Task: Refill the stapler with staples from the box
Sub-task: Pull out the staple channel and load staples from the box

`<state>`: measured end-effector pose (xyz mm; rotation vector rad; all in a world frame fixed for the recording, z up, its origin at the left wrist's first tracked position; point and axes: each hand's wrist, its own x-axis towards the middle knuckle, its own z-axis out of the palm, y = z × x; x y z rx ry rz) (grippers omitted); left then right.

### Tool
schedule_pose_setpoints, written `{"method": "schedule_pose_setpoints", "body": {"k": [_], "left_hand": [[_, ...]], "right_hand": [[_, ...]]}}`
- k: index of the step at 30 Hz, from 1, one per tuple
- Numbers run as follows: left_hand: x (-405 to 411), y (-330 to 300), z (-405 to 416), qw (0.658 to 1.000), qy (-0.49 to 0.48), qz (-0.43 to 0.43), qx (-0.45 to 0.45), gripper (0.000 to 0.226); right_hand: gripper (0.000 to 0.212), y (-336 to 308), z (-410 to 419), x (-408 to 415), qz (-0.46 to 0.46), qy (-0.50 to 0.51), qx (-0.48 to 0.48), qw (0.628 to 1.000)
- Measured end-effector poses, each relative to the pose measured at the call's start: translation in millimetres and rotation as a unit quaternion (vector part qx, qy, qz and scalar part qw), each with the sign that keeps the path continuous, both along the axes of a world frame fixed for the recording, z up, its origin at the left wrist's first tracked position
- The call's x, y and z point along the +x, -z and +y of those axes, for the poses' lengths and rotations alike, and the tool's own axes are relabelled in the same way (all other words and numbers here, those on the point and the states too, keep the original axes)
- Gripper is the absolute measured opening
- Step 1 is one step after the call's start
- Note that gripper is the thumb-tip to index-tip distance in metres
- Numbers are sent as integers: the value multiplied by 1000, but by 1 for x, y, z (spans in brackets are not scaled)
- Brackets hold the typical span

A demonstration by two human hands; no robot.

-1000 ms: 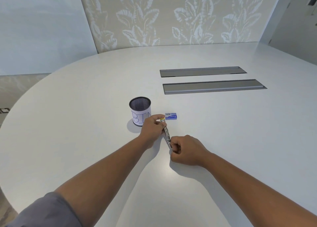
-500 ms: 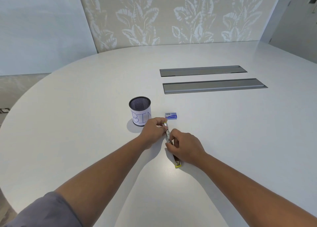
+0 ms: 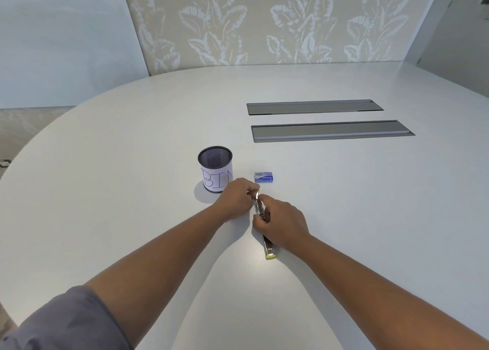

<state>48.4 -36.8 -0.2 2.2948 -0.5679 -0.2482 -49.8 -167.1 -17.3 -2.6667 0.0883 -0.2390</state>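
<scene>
Since a moment ago, the right hand (image 3: pixel 281 222) has slid forward along the opened stapler (image 3: pixel 260 209), gripping it mid-table. Left hand (image 3: pixel 236 197) pinches its far end; the staple box (image 3: pixel 263 177) lies just beyond.

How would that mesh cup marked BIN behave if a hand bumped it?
The cup is upright beside the left hand. Its thin mesh wall suggests it is light, so a bump would probably slide it on the smooth table. It stands taller than wide, so a high knock might tip it, and then it could roll.

We counted one stapler (image 3: pixel 267 249), one staple box (image 3: pixel 263 177), one mesh cup (image 3: pixel 215 168), two table hatches (image 3: pixel 315 107), and two hands (image 3: pixel 281 222).
</scene>
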Motion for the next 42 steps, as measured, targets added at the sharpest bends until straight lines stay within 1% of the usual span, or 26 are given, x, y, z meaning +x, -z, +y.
{"method": "schedule_pose_setpoints", "body": {"k": [3, 6, 8, 10, 13, 16, 20, 23, 27, 32, 37, 42], "left_hand": [[2, -1, 2, 996, 41, -60, 46, 21], [4, 0, 3, 996, 36, -74, 43, 18], [5, 0, 2, 997, 28, -66, 31, 23], [6, 2, 3, 999, 8, -49, 8, 17], [10, 7, 3, 999, -20, -17, -26, 14], [12, 11, 4, 996, -42, 36, -71, 9], [10, 14, 5, 988, -73, 73, -111, 10], [8, 13, 4, 987, -76, 74, -118, 19], [9, 14, 3, 988, -79, 73, -108, 21], [10, 16, 2, 988, -80, 68, -111, 10], [10, 17, 1, 989, -82, 61, -103, 6], [10, 18, 1, 989, -86, 56, -102, 6]], "right_hand": [[31, 1, -1, 0, -2, 1, -4, 1000], [38, 2, -1, 1, -9, -1, -1, 1000], [42, 3, -1, 2, -10, -2, -2, 1000], [44, 3, -1, 2, -5, -2, -1, 1000], [45, 4, -2, 2, 3, -4, 11, 1000], [44, 5, -4, 3, 10, -7, 23, 1000], [43, 7, -6, 5, 15, -17, 27, 999], [44, 9, -7, 5, 12, -16, 26, 999], [45, 11, -8, 6, 23, -15, 37, 999], [36, 11, -7, 6, 23, -7, 54, 998], [30, 12, -9, 1, 5, -13, 82, 997], [27, 13, -7, -2, -42, -17, 83, 996]]}}
